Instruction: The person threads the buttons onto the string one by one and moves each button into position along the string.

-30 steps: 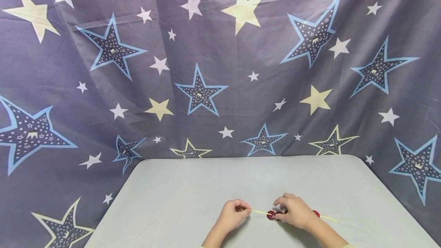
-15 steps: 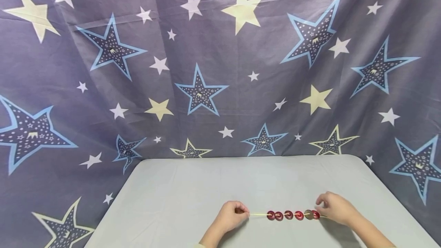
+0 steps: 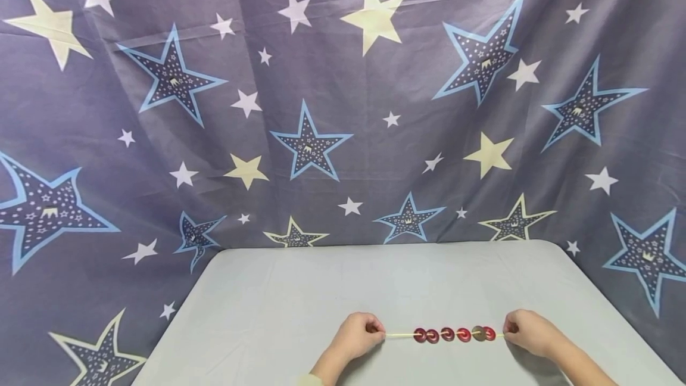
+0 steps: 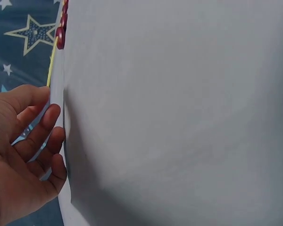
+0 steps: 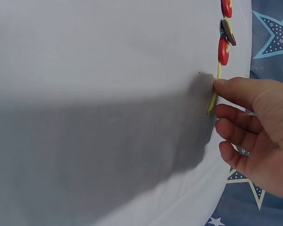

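Note:
A yellow string (image 3: 399, 335) runs nearly straight between the two hands, close over the table. Threaded on it are several round buttons: dark red ones (image 3: 420, 335) toward the left, a brighter red one (image 3: 464, 334), then a brown one (image 3: 479, 333) overlapping a red one (image 3: 489, 333) at the right. The left hand (image 3: 358, 335) pinches the string's left end between thumb and index finger. At the other end, the right hand (image 3: 530, 332) pinches the string between thumb and fingers; a short yellow tail (image 5: 210, 104) sticks out past the thumb in the right wrist view.
A pale grey-white table (image 3: 300, 290) spreads under the hands, with rounded far corners. Behind and beside it hangs a dark grey-purple cloth (image 3: 332, 207) printed with stars.
The right hand has slid rightward from over the buttons to the string's right end and pinches it now. The buttons it covered show. The left hand stays about where it was.

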Tool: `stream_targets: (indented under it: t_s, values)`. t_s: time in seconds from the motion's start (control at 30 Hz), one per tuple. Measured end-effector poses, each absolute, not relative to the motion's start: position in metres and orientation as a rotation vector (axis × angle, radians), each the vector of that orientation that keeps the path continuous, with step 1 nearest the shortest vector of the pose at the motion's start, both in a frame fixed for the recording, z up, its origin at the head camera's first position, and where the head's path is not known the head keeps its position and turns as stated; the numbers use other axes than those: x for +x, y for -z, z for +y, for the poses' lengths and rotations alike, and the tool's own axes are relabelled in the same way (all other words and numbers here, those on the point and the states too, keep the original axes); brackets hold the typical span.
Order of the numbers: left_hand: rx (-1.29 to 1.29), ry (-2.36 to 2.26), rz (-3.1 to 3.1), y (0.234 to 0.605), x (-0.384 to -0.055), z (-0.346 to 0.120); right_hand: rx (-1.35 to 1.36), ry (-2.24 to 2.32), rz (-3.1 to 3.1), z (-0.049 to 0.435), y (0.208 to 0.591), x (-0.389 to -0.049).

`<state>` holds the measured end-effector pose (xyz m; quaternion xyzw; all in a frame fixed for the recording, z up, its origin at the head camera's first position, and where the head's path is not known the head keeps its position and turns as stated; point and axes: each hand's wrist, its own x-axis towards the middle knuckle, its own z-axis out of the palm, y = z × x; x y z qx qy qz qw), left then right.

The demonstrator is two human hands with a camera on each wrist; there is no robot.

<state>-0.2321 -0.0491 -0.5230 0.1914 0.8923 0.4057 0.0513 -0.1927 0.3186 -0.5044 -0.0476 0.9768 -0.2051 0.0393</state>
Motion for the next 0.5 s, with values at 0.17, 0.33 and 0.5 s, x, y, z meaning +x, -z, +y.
stream_targets:
  t_s: [0.17,0.33,0.5]
  values:
    - [0.6,-1.161,2.773,0.523,-0.239,-0.055,-0.136,0.564,3.058,0.316,0.505,-0.198]
    - [0.59,-1.131,2.807,0.519,-0.245,-0.063,-0.097,0.543,3.127,0.315,0.504,-0.203]
    - [0.591,-1.105,2.824,0.518,-0.247,-0.067,-0.074,0.556,3.132,0.316,0.506,-0.203]
